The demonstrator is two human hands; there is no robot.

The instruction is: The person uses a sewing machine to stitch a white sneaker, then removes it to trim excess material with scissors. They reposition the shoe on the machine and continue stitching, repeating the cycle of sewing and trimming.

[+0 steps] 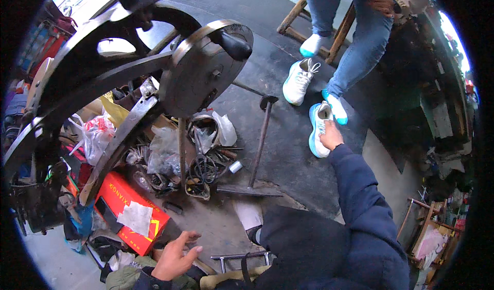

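Observation:
My right hand (pixel 331 136) reaches out over the floor and is closed on a white sneaker (pixel 317 147) with a light blue sole, its toe pointing toward me. The matching sneaker (pixel 297 86), white with laces, stands on the dark floor just beyond and to the left. Another person's feet, in white and turquoise socks (pixel 337 109), are beside the shoes. Low at the left, my left hand (pixel 177 256) hangs with its fingers apart and nothing in it, close to a red-orange shoe box (pixel 131 213).
A black cast-iron machine with a big hand wheel (pixel 198 69) fills the upper left. Below it lie plastic bags (pixel 164 153) and tools. A metal stand (pixel 260 146) rises from the floor in the middle. The other person sits on a wooden stool (pixel 296 20); shelving (pixel 429 228) is at right.

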